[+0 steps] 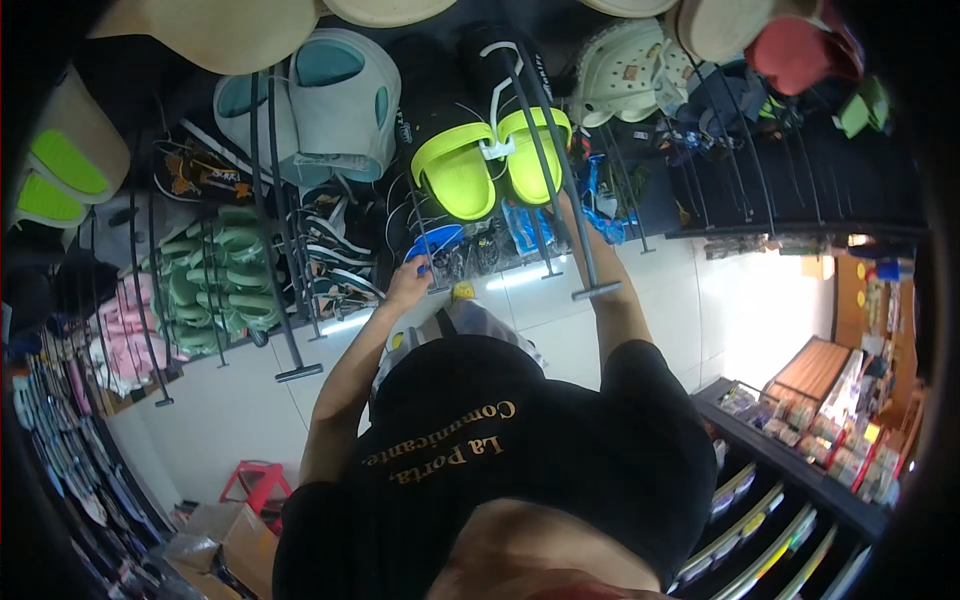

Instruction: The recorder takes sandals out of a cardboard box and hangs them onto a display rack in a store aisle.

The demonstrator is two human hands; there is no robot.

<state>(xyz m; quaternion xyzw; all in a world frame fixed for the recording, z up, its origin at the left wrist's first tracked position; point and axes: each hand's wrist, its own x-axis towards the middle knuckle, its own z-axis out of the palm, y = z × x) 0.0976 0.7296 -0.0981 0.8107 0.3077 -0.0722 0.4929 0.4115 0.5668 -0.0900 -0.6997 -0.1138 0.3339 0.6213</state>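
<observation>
At the lower part of a display of hanging shoes, my left hand (409, 285) has its fingers on the edge of a blue item (435, 241), perhaps a shoe or slipper. My right hand (556, 206) reaches in on the right, mostly hidden behind a yellow-green clog and metal display prongs; its fingers do not show clearly. Blue items in clear plastic (529, 229) lie beside it. Between and above my hands, a pair of yellow-green clogs (457, 176) hangs by a white hanger (496, 146).
Long metal prongs (596, 291) jut towards me. Around them hang pale grey slides (341, 112), a cream clog (626, 71) and bunched green sandals (217, 277). Behind me are a red plastic stool (255, 484), cardboard boxes (251, 544) and a shelf rack (795, 465). Pale floor tiles (555, 337) lie below.
</observation>
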